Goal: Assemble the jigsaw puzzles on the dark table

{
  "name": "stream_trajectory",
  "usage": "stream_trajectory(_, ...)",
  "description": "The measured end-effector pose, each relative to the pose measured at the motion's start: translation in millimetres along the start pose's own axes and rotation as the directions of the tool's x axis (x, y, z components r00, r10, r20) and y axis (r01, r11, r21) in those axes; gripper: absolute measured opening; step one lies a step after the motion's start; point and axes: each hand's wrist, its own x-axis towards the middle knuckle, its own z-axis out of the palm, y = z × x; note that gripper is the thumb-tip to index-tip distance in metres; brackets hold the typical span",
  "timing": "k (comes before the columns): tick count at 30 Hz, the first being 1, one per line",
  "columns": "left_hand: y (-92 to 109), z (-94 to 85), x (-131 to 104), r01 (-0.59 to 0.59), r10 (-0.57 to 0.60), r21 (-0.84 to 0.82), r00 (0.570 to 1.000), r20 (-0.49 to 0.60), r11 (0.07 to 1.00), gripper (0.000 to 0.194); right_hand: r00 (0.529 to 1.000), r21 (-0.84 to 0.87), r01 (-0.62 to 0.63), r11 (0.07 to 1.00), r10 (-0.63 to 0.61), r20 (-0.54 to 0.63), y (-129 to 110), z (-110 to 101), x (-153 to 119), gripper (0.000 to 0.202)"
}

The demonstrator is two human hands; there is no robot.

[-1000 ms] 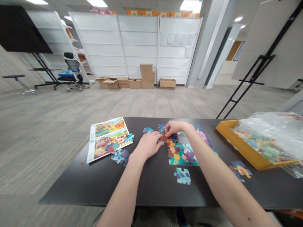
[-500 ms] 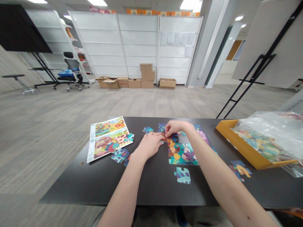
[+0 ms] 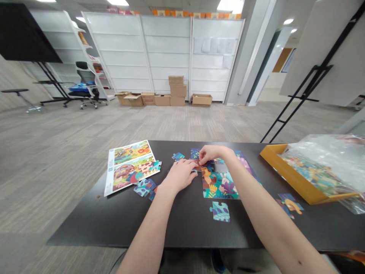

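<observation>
My left hand [image 3: 181, 175] lies nearly flat on the table, its fingers stretched toward a brown puzzle piece [image 3: 197, 165] and touching its edge. At that piece's right side, my right hand [image 3: 210, 153] is closed in a pinch, fingertips pointing down; the hand hides part of what it grips. Just below is the partly joined jigsaw puzzle [image 3: 219, 188], with a rabbit and flowers. A loose teal puzzle piece [image 3: 220, 211] lies nearer to me. Another small blue-green piece [image 3: 178, 156] rests beyond my left hand.
A printed picture sheet [image 3: 119, 181] lies at the left, with several loose pieces [image 3: 142, 187] by its lower edge. On the right are more pieces [image 3: 290, 204] and a yellow box [image 3: 295, 176] holding puzzle pieces and a clear plastic bag [image 3: 332, 156]. The black table [image 3: 114, 224] ends close to me.
Hardly anything differs. My left thumb has shifted slightly to the right, and my right hand stays in its pinch at the same spot.
</observation>
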Motion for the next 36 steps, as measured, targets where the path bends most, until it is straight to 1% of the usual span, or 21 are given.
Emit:
stream_trajectory(5, 3.1, -3.5, 1.7, -0.013, 0.013, 0.000, 1.000, -0.005, 1.000, 0.025, 1.000, 0.021, 0.007, 1.000, -0.008, 0.024, 2.5, -1.2, 0.1, 0.036)
stream_trajectory(9, 5.1, -5.4, 1.3, 0.001, -0.001, -0.018, 1.000, -0.002, 1.000, 0.025, 0.999, 0.054, 0.018, 0.998, -0.020, 0.032, 3.6, -3.3, -2.6, 0.040)
stream_trajectory(15, -2.8, 0.7, 2.0, 0.003, -0.008, -0.114, 0.999, -0.038, 0.993, 0.028, 0.999, 0.072, 0.031, 0.997, -0.034, 0.038, 4.0, -5.5, -6.0, 0.035)
stream_trajectory(18, -5.8, 2.5, 2.8, -0.015, 0.007, -0.155, 0.999, -0.051, 0.988, 0.024, 0.999, 0.079, 0.023, 0.997, -0.026, 0.043, 3.7, -5.8, -6.8, 0.034)
stream_trajectory(22, -6.3, 1.0, 2.0, -0.021, 0.009, -0.167, 0.997, -0.071, 0.986, 0.022, 0.998, 0.093, 0.022, 0.995, -0.026, 0.051, 4.0, -5.9, -6.9, 0.033)
stream_trajectory(26, -1.6, -2.0, 1.4, 0.003, -0.021, -0.173, 0.995, -0.099, 0.985, 0.024, 0.998, 0.092, 0.047, 0.995, -0.051, 0.048, 5.1, -6.2, -6.3, 0.031)
stream_trajectory(31, 6.5, -4.1, 4.0, 0.058, -0.083, -0.155, 0.983, -0.162, 0.986, 0.023, 0.998, 0.097, 0.037, 0.995, -0.041, 0.040, 5.0, -6.0, -6.9, 0.034)
stream_trajectory(33, 6.3, -3.3, 5.2, 0.050, -0.083, -0.185, 0.981, -0.178, 0.981, 0.019, 0.999, 0.100, 0.027, 0.995, -0.031, 0.041, 5.0, -5.9, -7.2, 0.034)
stream_trajectory(36, 0.9, -0.3, 6.5, -0.008, -0.060, -0.312, 0.976, -0.209, 0.950, 0.013, 0.999, 0.110, 0.028, 0.994, -0.033, 0.039, 5.1, -6.1, -7.2, 0.033)
